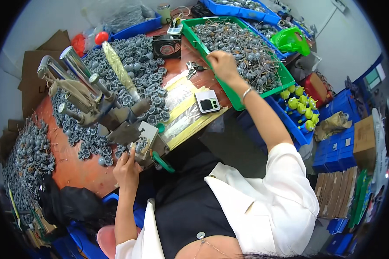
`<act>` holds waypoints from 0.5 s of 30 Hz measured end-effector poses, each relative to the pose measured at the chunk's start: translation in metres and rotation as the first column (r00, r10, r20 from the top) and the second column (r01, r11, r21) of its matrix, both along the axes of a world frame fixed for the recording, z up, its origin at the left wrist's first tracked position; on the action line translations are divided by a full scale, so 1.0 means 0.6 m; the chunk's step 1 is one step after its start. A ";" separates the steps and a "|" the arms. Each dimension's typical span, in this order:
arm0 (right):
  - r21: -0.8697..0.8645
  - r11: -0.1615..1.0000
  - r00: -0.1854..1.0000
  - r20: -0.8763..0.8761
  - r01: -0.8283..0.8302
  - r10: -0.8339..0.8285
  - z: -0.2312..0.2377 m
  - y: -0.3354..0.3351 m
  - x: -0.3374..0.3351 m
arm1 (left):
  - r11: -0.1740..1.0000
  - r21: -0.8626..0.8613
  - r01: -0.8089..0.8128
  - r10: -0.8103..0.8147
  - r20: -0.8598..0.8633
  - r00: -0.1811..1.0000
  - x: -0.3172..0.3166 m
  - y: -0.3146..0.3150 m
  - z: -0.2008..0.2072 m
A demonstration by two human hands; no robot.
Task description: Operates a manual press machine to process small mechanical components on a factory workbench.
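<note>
While the right hand point(223, 65) is curled over the left edge of the green tray point(266, 94), the left hand point(127, 167) sits beside the press point(119, 116) at the worktop's point(71, 162) front edge, near grey parts point(84, 149); whether either pinches anything cannot be told.

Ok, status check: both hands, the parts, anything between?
Left hand at the hand press; right hand over the edge of the green tray; grip unclear on both. Grey wired parts heaped in the tray. Phone lies between the hands.
</note>
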State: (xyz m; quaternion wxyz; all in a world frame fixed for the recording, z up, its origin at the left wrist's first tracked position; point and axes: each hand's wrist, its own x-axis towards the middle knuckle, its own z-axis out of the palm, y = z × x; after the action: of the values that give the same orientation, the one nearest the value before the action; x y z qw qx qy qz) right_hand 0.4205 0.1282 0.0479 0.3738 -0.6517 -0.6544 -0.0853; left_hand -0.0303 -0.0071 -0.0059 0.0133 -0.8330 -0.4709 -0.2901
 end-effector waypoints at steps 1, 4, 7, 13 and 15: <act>0.023 0.989 0.978 0.145 0.148 -0.150 0.001 0.024 0.040 | 1.000 -0.017 -0.017 0.016 -0.016 1.000 0.001 0.000 0.000; 0.034 0.903 0.751 0.541 0.429 -0.377 0.006 0.050 0.139 | 0.997 -0.033 -0.064 0.062 -0.045 0.997 0.004 -0.007 0.008; -0.227 0.819 0.737 0.600 0.528 -0.309 0.017 0.047 0.187 | 0.970 -0.240 -0.031 0.062 0.122 0.991 0.000 -0.025 0.028; 0.040 0.993 0.828 -0.556 0.112 -0.071 0.132 0.048 0.266 | 0.393 -0.563 0.727 0.458 0.806 0.376 -0.040 -0.110 0.046; 0.281 0.960 0.707 -0.675 -0.020 0.212 0.174 0.047 0.290 | 0.432 -0.400 0.808 0.516 0.845 0.142 -0.062 -0.122 0.037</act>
State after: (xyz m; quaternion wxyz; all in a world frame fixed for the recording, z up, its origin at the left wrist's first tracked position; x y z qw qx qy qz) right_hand 0.5946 0.1567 0.1521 0.6775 -0.5395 -0.4881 0.1085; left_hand -0.0677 -0.0800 0.0163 -0.7631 -0.3430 -0.3079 -0.4530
